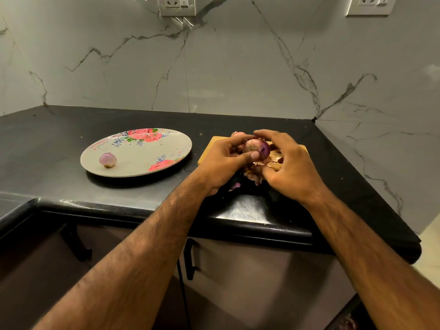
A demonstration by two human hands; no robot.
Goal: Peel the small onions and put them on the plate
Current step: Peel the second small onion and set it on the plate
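Left hand point(223, 160) is pinching a small onion point(256, 148) just above the board point(208, 152); right hand point(290, 167) is curling over it, its grip unclear.

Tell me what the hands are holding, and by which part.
One small onion, above the cutting board. The left hand pinches it, thumb on its near side; the right hand curls over its top and right side.
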